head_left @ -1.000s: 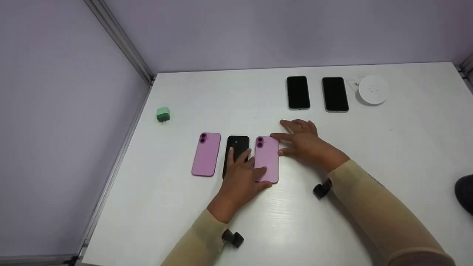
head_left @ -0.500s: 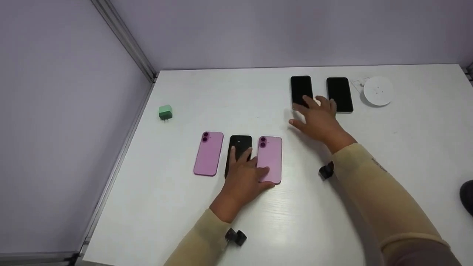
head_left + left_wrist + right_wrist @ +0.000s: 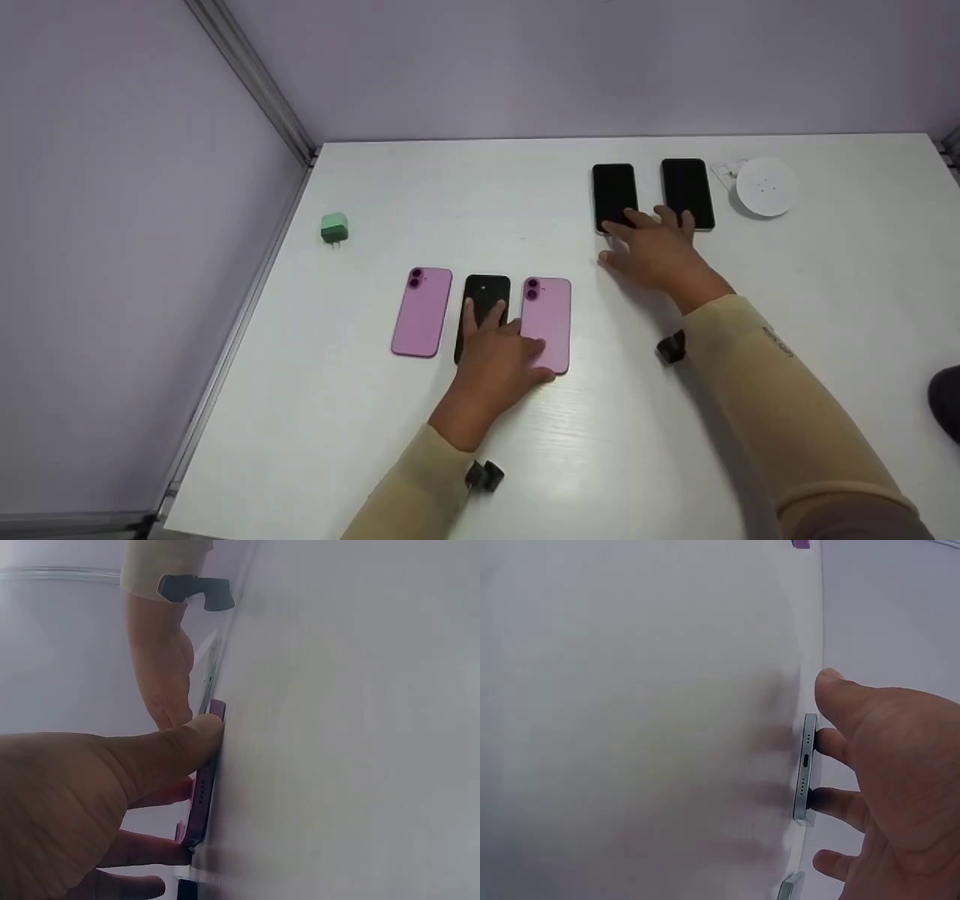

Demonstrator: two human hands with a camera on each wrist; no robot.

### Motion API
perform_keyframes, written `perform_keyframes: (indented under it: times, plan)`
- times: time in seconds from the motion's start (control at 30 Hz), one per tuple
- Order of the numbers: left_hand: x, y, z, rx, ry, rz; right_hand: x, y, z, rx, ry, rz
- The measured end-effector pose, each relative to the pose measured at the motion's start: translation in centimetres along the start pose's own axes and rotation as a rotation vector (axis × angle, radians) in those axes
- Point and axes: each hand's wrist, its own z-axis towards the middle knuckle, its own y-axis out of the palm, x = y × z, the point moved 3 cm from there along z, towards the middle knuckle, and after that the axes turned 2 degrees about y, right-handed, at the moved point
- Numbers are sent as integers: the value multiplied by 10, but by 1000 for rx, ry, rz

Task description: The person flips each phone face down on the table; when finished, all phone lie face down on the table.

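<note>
Your left hand (image 3: pixel 495 361) is resting spread, not gripping, over a flat black phone (image 3: pixel 487 289) and a glossy pink two-lens phone (image 3: pixel 551 319); your splayed right hand (image 3: pixel 661 252) is touching a silver-edged, black-screened phone (image 3: pixel 614 189), grabbing nothing. A matching phone (image 3: pixel 686 186) is crowding those fingers, round white disc (image 3: pixel 766 187) beyond. Another pink phone (image 3: pixel 422 312) and green plug cube (image 3: pixel 334 227) are sitting left. Tan right sleeve (image 3: pixel 765 382) lettering's looking unreadable.

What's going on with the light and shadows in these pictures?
Head view: a pale glare on the white table, with a shadow along the right sleeve; left wrist view: hazy and washed out; right wrist view: soft shadow stripes beside the phone that the right hand touches.
</note>
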Motion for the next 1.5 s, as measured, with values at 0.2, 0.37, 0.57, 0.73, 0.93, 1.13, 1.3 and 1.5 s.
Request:
perform_keyframes:
  times: [0.2,0.37,0.57,0.73,0.93,1.13,1.3,1.5]
  plan:
    - [0,-3,2,-20,-25,20,-5,12,-23,44,-46,21]
    - [-2,-5,3,5,-37,-5,-14,21,-46,68,-95,7]
    - [-2,-5,4,22,-34,4,-23,33,-75,96,-149,-31]
    - [8,-5,8,63,42,63,-26,42,-101,105,-168,-37]
    - [24,-1,22,89,123,54,-29,52,-133,146,-191,-21]
    - [37,8,32,15,160,55,-35,56,-156,200,-220,-26]
    - [39,11,32,-19,168,22,-41,57,-167,220,-263,-35]
    - [38,12,29,-53,168,11,-42,58,-173,210,-300,-29]
